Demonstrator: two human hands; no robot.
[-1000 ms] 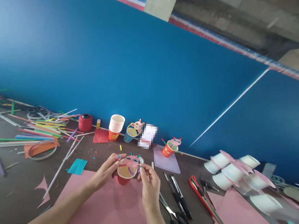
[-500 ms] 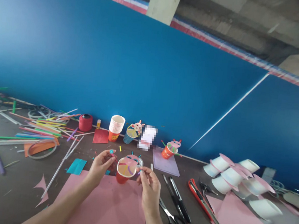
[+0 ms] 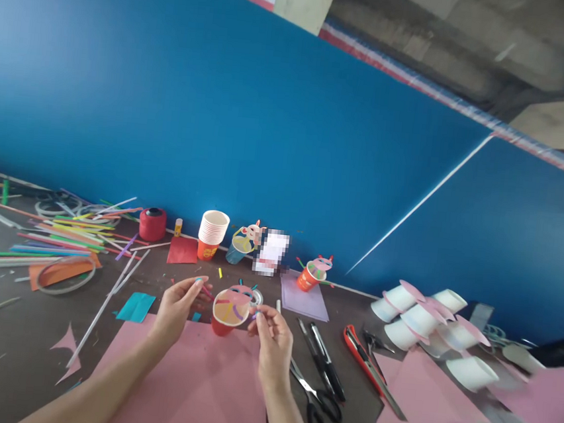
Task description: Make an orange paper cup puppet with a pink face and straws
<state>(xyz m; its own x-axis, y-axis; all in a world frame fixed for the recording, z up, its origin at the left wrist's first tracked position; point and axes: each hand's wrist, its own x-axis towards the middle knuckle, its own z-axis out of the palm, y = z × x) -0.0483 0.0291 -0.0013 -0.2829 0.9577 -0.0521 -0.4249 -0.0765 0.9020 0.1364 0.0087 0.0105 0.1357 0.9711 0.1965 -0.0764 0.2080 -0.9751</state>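
Observation:
A red paper cup (image 3: 223,330) stands at the far edge of the pink sheet (image 3: 186,382), with a pink paper figure (image 3: 240,295) rising from its mouth on straw-like strips. To the left of the cup, my left hand (image 3: 176,308) pinches a pink straw (image 3: 207,293) that sticks out towards the rim; a bit of teal shows at the fingertips. My right hand (image 3: 273,344), on the other side, pinches the end of a purple straw (image 3: 252,316) close to the rim. Part of each straw is hidden by fingers.
Scissors (image 3: 316,401), a black pen (image 3: 327,362) and a red utility knife (image 3: 371,366) lie to the right. Beyond them are white cups with pink discs (image 3: 402,309). Coloured straws (image 3: 70,234) cover the left. Stacked cups (image 3: 213,231) and another cup figure (image 3: 310,274) stand behind.
The view has swung a little to the right, so everything sits further left. My left fingers now cover more of the teal tip. A blurred pink piece has come into view at the right edge.

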